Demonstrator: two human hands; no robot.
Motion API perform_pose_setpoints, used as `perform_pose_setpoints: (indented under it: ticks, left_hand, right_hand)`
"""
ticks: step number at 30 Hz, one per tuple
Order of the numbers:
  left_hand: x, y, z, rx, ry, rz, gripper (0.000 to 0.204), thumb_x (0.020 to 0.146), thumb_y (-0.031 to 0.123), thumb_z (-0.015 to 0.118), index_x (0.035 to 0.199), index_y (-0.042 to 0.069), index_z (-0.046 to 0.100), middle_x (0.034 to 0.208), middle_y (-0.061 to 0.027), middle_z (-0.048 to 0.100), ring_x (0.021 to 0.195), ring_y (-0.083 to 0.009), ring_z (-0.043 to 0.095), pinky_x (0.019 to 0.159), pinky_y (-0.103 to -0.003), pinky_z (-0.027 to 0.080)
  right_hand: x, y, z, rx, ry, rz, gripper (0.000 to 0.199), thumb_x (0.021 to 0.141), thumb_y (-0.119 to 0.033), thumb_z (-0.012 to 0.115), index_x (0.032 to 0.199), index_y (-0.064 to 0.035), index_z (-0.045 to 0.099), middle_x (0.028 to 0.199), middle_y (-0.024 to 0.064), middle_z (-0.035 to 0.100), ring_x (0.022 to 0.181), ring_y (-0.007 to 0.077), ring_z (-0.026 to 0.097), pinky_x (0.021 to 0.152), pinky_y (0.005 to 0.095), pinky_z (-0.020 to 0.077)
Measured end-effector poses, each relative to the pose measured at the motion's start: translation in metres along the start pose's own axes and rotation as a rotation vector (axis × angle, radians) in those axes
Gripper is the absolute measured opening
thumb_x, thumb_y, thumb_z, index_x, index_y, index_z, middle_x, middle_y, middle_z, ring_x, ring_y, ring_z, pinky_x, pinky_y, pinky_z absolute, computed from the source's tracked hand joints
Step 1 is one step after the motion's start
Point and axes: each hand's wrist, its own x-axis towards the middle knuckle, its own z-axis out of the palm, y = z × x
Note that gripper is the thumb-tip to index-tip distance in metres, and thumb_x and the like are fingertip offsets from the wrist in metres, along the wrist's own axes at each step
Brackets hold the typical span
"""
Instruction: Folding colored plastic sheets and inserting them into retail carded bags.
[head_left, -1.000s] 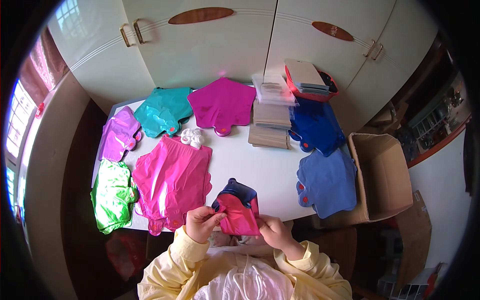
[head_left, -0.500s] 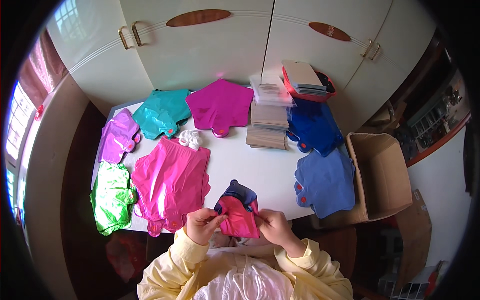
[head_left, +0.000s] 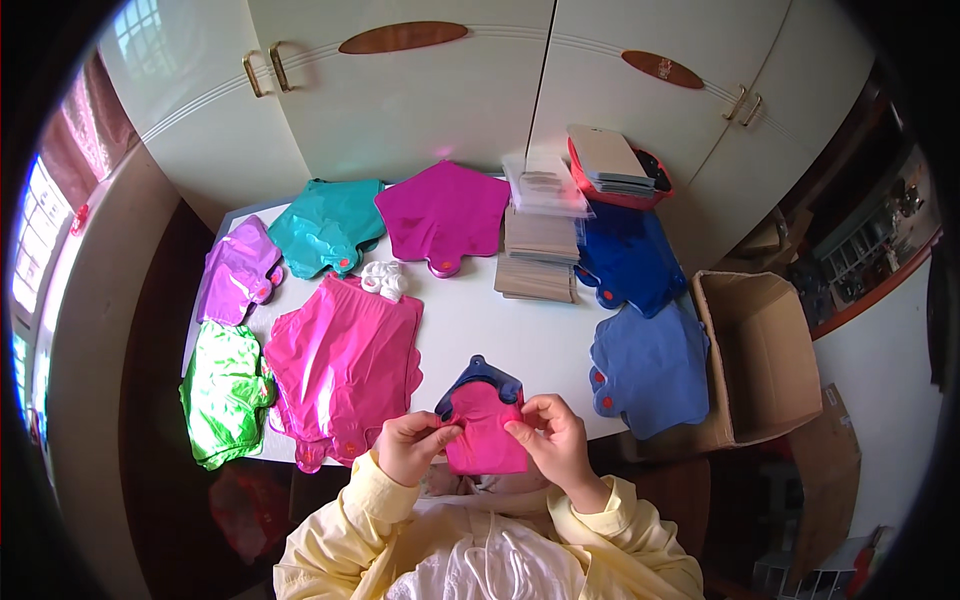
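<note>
A folded packet of flat, uninflated foil balloons [head_left: 487,425], bright pink in front with dark blue edges showing behind, is held above the table's near edge. My left hand [head_left: 412,447] pinches its left side between thumb and fingers. At the right side, my right hand [head_left: 552,450] grips it the same way, thumb on the pink face. Left of it lies a large stack of pink foil balloons [head_left: 345,360]. A white coiled bundle [head_left: 384,280], perhaps ribbon, rests at that stack's far edge.
Around the white table [head_left: 500,335] lie green [head_left: 222,395], lilac [head_left: 240,270], teal [head_left: 322,225], magenta [head_left: 440,215], dark blue [head_left: 635,260] and grey-blue balloon stacks [head_left: 652,365]. Card stacks [head_left: 540,235], a red basket [head_left: 655,190] and a cardboard box [head_left: 765,350] stand right. Cabinets [head_left: 400,110] rise behind.
The packet has tilted and turned slightly, so its pink face shows flatter. My right hand has shifted up, its thumb now on the front. My left hand keeps its pinch.
</note>
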Motion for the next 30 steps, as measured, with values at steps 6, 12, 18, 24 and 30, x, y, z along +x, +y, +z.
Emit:
perform_pose_setpoints:
  ticks: [6,12,18,24,30]
  left_hand:
    - [0.013,0.001,0.002,-0.112,-0.105,-0.105,0.005,0.084,0.003,0.066,0.087,-0.001,0.066,0.076,0.0001,0.064,0.069,-0.0047,0.058,0.061,-0.020,0.049]
    - [0.020,-0.003,0.005,-0.026,-0.097,-0.085,0.005,0.084,0.003,0.067,0.086,-0.001,0.067,0.075,0.0015,0.063,0.065,-0.0026,0.055,0.058,-0.019,0.045]
    - [0.026,0.010,-0.001,-0.017,-0.096,-0.068,0.009,0.085,0.006,0.066,0.091,-0.001,0.066,0.074,0.0014,0.063,0.063,-0.0027,0.055,0.054,-0.018,0.043]
    - [0.047,0.010,-0.005,0.097,-0.194,-0.199,0.011,0.085,0.010,0.064,0.092,0.002,0.064,0.070,-0.0004,0.063,0.059,-0.0063,0.058,0.047,-0.020,0.041]
    - [0.079,0.016,0.006,0.659,-0.151,-0.145,0.018,0.082,0.016,0.061,0.083,-0.001,0.068,0.063,-0.0086,0.064,0.051,-0.0117,0.060,0.050,-0.027,0.048]
  right_hand:
    - [0.014,-0.014,-0.005,0.183,0.046,0.133,0.017,0.083,-0.007,0.069,0.092,0.0007,0.056,0.070,-0.0002,0.062,0.062,0.0026,0.051,0.056,0.0185,0.0409]
    - [0.024,-0.020,-0.013,-0.235,-0.086,0.070,0.019,0.086,-0.014,0.065,0.081,0.0038,0.061,0.059,0.0064,0.056,0.053,0.0046,0.040,0.048,0.0236,0.0352]
    - [0.028,-0.019,-0.018,-0.300,-0.130,0.051,0.020,0.086,-0.014,0.064,0.076,0.0030,0.061,0.056,0.0079,0.050,0.053,0.0067,0.038,0.048,0.0269,0.0351]
    - [0.050,0.003,-0.027,-0.013,-0.239,0.206,0.017,0.086,-0.015,0.065,0.084,0.0010,0.061,0.064,0.0042,0.056,0.059,0.0041,0.046,0.055,0.0224,0.0409]
    - [0.095,0.015,-0.040,-0.414,-0.395,0.241,0.019,0.080,-0.013,0.064,0.090,0.0034,0.061,0.070,0.0048,0.063,0.064,0.0103,0.057,0.060,0.0264,0.0465]
